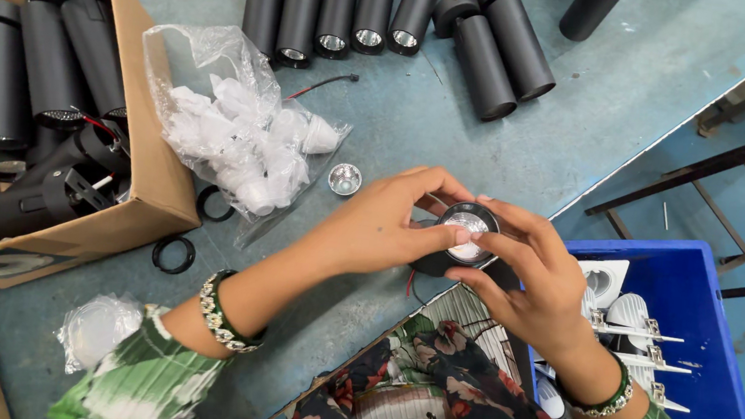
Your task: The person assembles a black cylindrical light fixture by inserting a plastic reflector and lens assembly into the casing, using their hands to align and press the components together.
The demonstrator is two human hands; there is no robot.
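A black cylindrical lamp housing [468, 234] with a shiny reflector in its open end sits between both my hands, near the table's front edge. My left hand [385, 224] grips its left side, thumb and fingers around the rim. My right hand [535, 275] holds the right side, with fingertips pressing on the rim. A thin red wire hangs below the housing. A loose silver reflector cup [344, 179] lies on the table just left of my left hand.
A clear bag of white parts [234, 132] lies at centre left. A cardboard box [151, 188] of black housings stands at left. Several black housings [392, 11] line the far side. Black rings [173, 254] lie nearby. A blue crate [724, 344] of white fittings stands at right.
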